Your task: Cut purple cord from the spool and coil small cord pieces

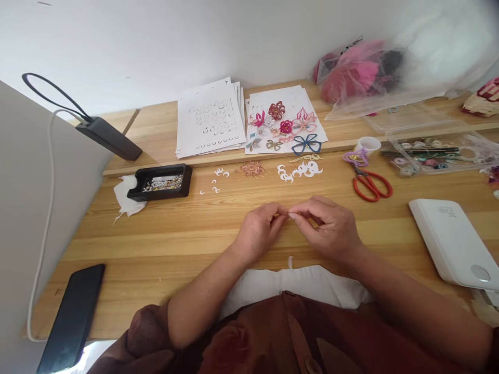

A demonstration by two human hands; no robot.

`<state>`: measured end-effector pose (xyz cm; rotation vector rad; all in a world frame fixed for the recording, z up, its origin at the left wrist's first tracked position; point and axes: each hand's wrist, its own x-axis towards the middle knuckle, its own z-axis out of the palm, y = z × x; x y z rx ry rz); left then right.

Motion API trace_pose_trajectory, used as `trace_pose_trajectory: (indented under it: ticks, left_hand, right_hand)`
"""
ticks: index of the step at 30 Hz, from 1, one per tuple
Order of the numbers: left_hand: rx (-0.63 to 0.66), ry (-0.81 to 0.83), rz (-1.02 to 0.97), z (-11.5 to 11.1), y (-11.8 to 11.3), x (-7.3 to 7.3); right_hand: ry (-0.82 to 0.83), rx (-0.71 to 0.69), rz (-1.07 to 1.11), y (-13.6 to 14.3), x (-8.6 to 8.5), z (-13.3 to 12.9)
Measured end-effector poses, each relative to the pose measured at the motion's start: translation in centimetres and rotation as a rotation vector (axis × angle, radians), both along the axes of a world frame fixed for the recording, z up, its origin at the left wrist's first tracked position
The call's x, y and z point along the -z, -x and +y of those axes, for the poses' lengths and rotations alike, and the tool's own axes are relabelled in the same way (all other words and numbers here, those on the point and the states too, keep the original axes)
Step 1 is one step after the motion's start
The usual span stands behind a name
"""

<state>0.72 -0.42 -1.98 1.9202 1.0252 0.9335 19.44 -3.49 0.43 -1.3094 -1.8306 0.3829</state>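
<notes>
Over the middle of the wooden table, my left hand (pixel 260 228) and my right hand (pixel 329 224) meet at the fingertips, both closed in a pinch. Whatever lies between the fingers is too small to make out. Just beyond them rest white paper crescents (pixel 307 169) and a little pile of pinkish-brown thread-wrapped pieces (pixel 254 169). Smaller white crescents (pixel 217 189) are scattered left of that pile. Red-handled scissors (pixel 372 186) lie to the right of my right hand.
A black tray (pixel 159 182) of beads stands at left, near a phone (pixel 72 317). Behind are cut paper sheets (pixel 210 122) and finished thread flowers (pixel 286 127). A clear box (pixel 440 156), a white power bank (pixel 454 244) and a plastic bag (pixel 362 78) occupy the right.
</notes>
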Motion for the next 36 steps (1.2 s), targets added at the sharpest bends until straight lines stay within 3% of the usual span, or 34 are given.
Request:
trace_pose_trajectory:
  ticks: [3,7,13,21,29,36]
  left_hand:
    - [0.04,0.11,-0.087,-0.1,-0.2,-0.3]
    - [-0.011,0.388,-0.309,-0.1,-0.5,-0.7]
    - [-0.14,0.617,-0.46,0.4,-0.7,-1.0]
    - [-0.231,0.68,-0.521,0.4,-1.0,-1.0]
    - [-0.292,0.685,-0.565,0.4,-1.1,-0.9]
    - [-0.281,0.61,-0.534,0.3,-1.3,-0.5]
  right_hand:
    - [0.183,0.036,0.208,-0.3,0.2,0.7]
    - [0.461,0.003,0.553,-0.4,1.0,1.6]
    - [0.529,0.022,0.647,0.3,1.4,1.5]
    - [0.379,0.03,0.518,0.7,1.4,0.8]
    - [-0.158,0.019,-0.056,0.6,1.1,-0.2]
    - [-0.152,0.014,-0.101,0.8,1.4,-0.3]
